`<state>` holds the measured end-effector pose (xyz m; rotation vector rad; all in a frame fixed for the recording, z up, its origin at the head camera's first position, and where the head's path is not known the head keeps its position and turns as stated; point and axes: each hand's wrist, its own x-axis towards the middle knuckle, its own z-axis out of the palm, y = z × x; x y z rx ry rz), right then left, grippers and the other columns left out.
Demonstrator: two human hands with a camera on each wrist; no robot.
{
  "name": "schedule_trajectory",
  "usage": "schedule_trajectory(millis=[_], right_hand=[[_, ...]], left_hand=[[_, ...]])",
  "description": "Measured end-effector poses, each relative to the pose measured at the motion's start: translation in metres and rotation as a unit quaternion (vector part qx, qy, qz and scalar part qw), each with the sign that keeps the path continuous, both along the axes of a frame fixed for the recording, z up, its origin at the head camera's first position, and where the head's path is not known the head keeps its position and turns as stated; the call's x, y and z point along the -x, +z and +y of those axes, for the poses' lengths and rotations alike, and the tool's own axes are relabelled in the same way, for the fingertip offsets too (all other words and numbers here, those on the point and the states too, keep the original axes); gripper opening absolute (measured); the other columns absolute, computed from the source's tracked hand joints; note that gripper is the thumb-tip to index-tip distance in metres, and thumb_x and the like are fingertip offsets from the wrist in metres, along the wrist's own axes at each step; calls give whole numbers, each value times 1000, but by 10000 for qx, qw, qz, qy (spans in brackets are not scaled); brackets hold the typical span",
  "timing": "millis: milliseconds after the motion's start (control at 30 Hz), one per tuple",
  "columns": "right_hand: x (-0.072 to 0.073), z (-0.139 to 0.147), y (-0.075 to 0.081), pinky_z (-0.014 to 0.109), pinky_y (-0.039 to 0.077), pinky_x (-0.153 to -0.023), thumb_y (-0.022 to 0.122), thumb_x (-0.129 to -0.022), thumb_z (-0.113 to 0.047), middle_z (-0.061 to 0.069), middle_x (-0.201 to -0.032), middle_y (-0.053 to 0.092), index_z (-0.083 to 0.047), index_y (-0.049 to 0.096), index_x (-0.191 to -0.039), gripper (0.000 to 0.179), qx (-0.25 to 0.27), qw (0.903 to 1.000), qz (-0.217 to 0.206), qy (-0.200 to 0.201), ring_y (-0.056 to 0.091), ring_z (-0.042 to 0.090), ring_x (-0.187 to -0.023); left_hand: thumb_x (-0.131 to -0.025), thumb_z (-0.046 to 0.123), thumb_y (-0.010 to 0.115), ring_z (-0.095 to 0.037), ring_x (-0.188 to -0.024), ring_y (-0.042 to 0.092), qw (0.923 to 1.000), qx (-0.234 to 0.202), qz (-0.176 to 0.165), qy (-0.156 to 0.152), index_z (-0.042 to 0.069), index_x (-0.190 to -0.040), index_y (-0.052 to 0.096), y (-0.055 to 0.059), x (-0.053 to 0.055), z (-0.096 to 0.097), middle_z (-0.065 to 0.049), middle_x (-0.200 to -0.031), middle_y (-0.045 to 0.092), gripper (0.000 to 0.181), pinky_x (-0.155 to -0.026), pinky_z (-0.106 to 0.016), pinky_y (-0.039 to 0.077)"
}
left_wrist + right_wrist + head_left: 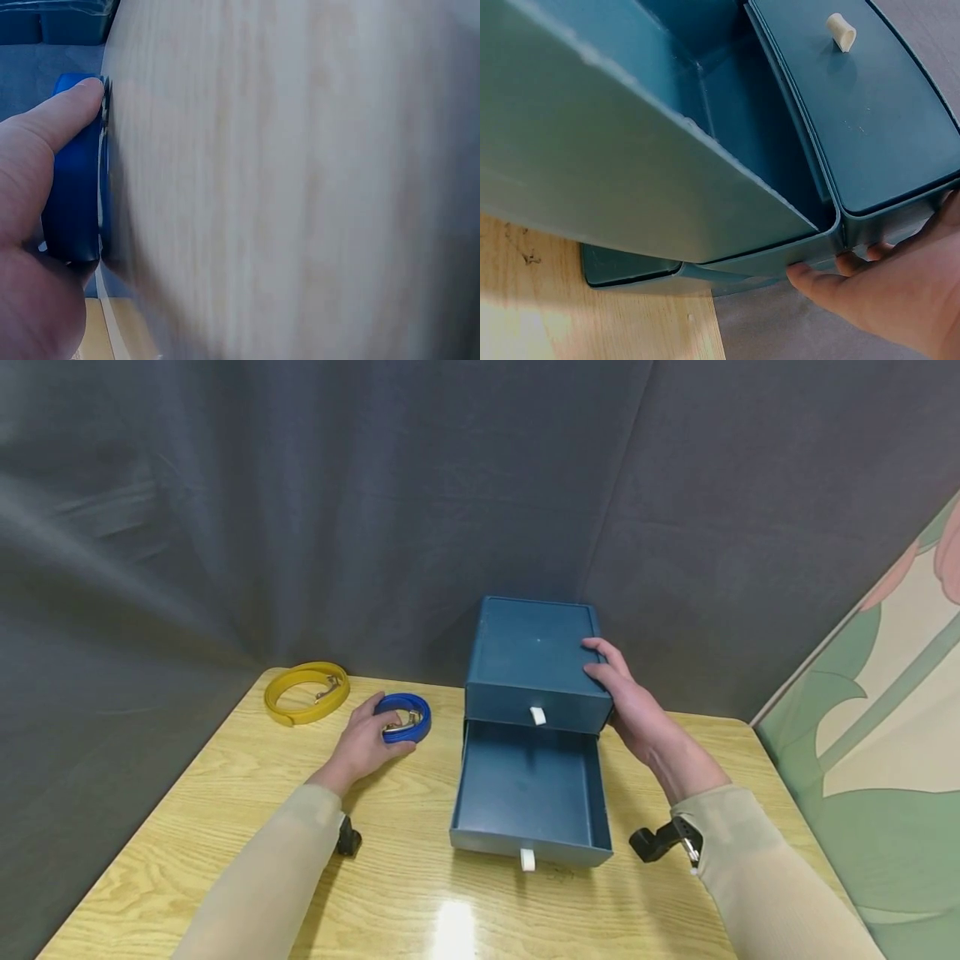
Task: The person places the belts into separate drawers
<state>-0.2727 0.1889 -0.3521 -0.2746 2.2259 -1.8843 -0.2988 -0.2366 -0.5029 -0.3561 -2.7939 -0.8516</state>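
A coiled blue strap [424,727] with a metal clasp stands near the table's back edge, and my left hand [367,741] grips it. Seen from the left wrist, the thumb [71,112] presses along the flat side of the blue coil [73,187]. My right hand [633,702] rests at the right edge of a dark blue drawer unit [536,643], two digits over its top. The right wrist view has other fingers [829,285] against the unit's side. The unit's lower drawer [525,785] is pulled out, with a bare bottom; the upper drawer [502,704] is closed.
A coiled yellow strap [300,717] with a metal clasp lies at the table's back left. White pull tabs [528,860] stick out from the drawer fronts. A grey curtain [375,510] hangs behind the wooden table [390,885], and a patterned panel [885,760] stands at the right.
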Motion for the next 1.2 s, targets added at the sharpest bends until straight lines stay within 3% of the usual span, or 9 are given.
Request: schedule_trajectory(millis=[433, 833, 1200], right_hand=[[2, 0, -1, 70, 12, -128, 42, -117, -46, 0, -181, -12, -44, 21, -170, 57, 26, 10000, -23, 5, 2, 43, -161], [7, -1, -1, 68, 13, -128, 42, -117, -45, 1, -181, -13, -44, 21, -170, 57, 38, 10000, -22, 21, 2, 42, -161], [9, -1, -1, 68, 13, -128, 43, -117, -45, 1, -181, -12, -43, 21, -170, 58, 37, 10000, 16, -21, 2, 43, -161]], left_hand=[[-93, 37, 92, -57, -154, 34, 9999, 64, -20, 87, 5, -115, 75, 6, -6, 0, -32, -170, 35, 42, -118, -72, 40], [-93, 40, 91, -53, -155, 35, 9997, 116, -2, 210, 6, -117, 76, 16, -13, 0, -29, -171, 35, 45, -120, -69, 40], [-89, 35, 96, -54, -151, 39, 9989, 163, 424, 86, 4, -122, 78, 27, -27, 6, -30, -170, 38, 48, -117, -69, 43]])
